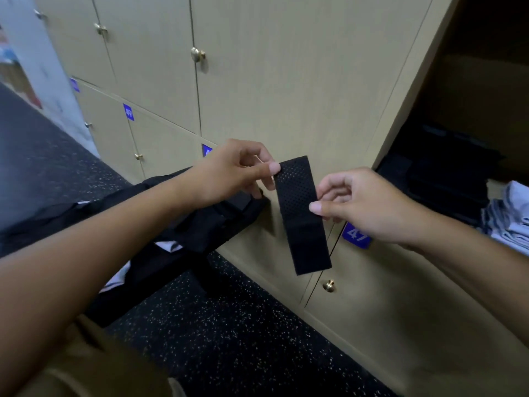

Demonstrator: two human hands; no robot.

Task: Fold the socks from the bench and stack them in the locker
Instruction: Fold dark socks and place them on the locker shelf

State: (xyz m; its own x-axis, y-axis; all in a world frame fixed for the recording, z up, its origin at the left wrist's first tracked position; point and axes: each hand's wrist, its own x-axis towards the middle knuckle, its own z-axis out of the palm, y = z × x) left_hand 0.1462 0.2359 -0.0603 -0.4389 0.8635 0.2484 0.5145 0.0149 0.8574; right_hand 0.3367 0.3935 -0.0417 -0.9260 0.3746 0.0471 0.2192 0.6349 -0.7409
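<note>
A black sock (303,216), folded flat into a long strip, hangs in the air in front of the tan locker doors (257,81). The left hand (232,170) pinches its upper left edge between thumb and fingers; the right hand (363,204) pinches its right edge lower down, each grip closed on the fabric. Behind the left forearm, a dark table (183,224) carries more black cloth. At right, an open locker (458,124) holds dark folded items and, nearer the edge, a pale grey stack (512,222). A blue plate numbered 47 (356,234) sits beneath the right hand.
</note>
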